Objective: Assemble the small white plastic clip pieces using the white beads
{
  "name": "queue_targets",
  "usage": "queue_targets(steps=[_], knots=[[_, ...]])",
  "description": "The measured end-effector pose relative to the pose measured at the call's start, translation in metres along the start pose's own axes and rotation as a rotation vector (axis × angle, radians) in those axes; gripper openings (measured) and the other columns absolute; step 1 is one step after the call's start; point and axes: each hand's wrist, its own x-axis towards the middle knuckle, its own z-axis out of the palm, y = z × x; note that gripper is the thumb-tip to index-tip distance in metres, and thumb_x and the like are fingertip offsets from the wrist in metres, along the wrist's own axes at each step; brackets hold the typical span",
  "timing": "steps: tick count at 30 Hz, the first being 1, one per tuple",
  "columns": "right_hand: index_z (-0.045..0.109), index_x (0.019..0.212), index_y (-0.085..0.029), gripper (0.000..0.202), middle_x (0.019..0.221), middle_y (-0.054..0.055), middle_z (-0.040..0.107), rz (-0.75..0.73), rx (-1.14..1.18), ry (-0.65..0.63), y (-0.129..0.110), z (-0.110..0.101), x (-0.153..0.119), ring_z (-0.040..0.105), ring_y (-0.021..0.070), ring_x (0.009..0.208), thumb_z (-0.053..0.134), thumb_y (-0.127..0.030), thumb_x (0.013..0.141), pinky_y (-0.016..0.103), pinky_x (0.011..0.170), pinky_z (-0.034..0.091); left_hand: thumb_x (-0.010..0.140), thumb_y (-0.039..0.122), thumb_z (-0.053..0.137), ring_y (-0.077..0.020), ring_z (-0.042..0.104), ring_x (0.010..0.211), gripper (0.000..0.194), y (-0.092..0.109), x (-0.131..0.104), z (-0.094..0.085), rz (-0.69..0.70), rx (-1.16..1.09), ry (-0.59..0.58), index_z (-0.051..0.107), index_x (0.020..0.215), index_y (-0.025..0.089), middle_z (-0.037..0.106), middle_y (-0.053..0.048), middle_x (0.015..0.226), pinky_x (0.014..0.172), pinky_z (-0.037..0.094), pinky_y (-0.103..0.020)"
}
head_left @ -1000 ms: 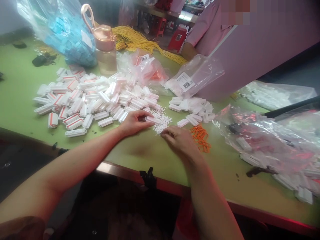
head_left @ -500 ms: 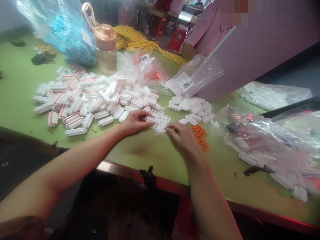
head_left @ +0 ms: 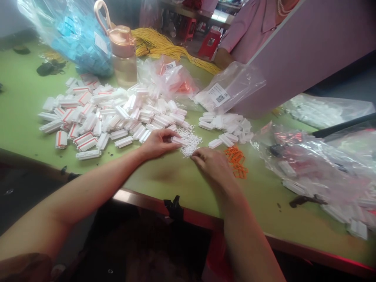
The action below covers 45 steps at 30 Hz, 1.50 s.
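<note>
Head view: a green table [head_left: 164, 172] carries loose parts and bags, with both hands near its front edge.
Left hand: the left hand [head_left: 157, 145] has its fingers clamped on a white piece [head_left: 178, 141], which lies lengthwise between thumb and fingertips, above the left part of the tiny white bits [head_left: 191, 141].
Right hand: the right hand [head_left: 213, 162] has its fingers drawn together at the near edge of the tiny bits; whether they pinch one, I cannot tell.
White pile: a broad heap of white pieces [head_left: 108, 113], some with red-orange stripes, spreads left of the bits and behind the left hand.
Right of the bits: a smaller white group [head_left: 227, 125] lies behind the right hand, and orange frames [head_left: 236, 160] lie just beside that hand.
Back of table: a bag of blue pieces [head_left: 85, 47], a bottle [head_left: 125, 58] standing upright, yellow cords [head_left: 161, 43], a bag with orange parts [head_left: 179, 82] and a labelled clear bag [head_left: 232, 88].
Far right: clear bags [head_left: 317, 160] lie over more white pieces, near a dark object [head_left: 307, 200].
Beyond: a person's pink sleeve [head_left: 239, 33] and a red stool [head_left: 210, 44].
</note>
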Motion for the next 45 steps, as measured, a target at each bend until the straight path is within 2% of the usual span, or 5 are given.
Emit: queue_targets(steps=[7, 14, 18, 28, 45], knots=[[0.060, 0.072, -0.022, 0.017, 0.072, 0.003, 0.067, -0.004, 0.029, 0.001, 0.003, -0.006, -0.002, 0.055, 0.0176, 0.065, 0.052, -0.025, 0.087, 0.031, 0.064, 0.033, 0.064, 0.043, 0.080, -0.0074, 0.054, 0.061, 0.046, -0.002, 0.001, 0.000, 0.003, 0.002, -0.007, 0.071, 0.096, 0.012, 0.065, -0.003, 0.073, 0.059, 0.044, -0.022], [0.062, 0.084, -0.021, 0.017, 0.077, 0.003, 0.066, 0.094, 0.529, 0.106, -0.001, -0.006, 0.003, 0.057, 0.0166, 0.069, 0.056, -0.037, 0.085, 0.029, 0.065, 0.042, 0.067, 0.042, 0.078, -0.0060, 0.049, 0.055, 0.043, -0.001, -0.002, -0.001, 0.006, 0.056, -0.058, 0.071, 0.098, 0.013, 0.060, 0.001, 0.064, 0.053, 0.038, -0.020], [0.059, 0.083, -0.021, 0.017, 0.080, 0.003, 0.062, 0.031, 0.676, 0.199, -0.008, 0.003, 0.005, 0.056, 0.0169, 0.075, 0.056, -0.038, 0.085, 0.032, 0.071, 0.045, 0.067, 0.038, 0.078, -0.0054, 0.047, 0.055, 0.041, 0.004, -0.004, 0.001, 0.013, 0.110, -0.119, 0.072, 0.098, 0.012, 0.057, 0.002, 0.062, 0.051, 0.037, -0.019], [0.058, 0.080, -0.023, 0.013, 0.093, 0.005, 0.061, -0.075, 0.610, 0.223, -0.012, 0.013, 0.008, 0.054, 0.0175, 0.082, 0.055, -0.033, 0.087, 0.033, 0.076, 0.046, 0.066, 0.037, 0.079, -0.0063, 0.052, 0.057, 0.040, 0.006, -0.007, 0.003, 0.021, 0.067, -0.209, 0.072, 0.097, 0.013, 0.062, 0.001, 0.067, 0.054, 0.041, -0.018], [0.068, 0.083, -0.021, 0.026, 0.085, 0.004, 0.069, 0.070, 0.702, 0.156, -0.010, 0.012, 0.007, 0.061, 0.0187, 0.081, 0.057, -0.045, 0.087, 0.034, 0.077, 0.048, 0.065, 0.034, 0.080, -0.0084, 0.058, 0.062, 0.044, 0.004, -0.006, 0.000, -0.018, -0.032, -0.211, 0.071, 0.101, 0.011, 0.068, -0.004, 0.074, 0.057, 0.045, -0.020]])
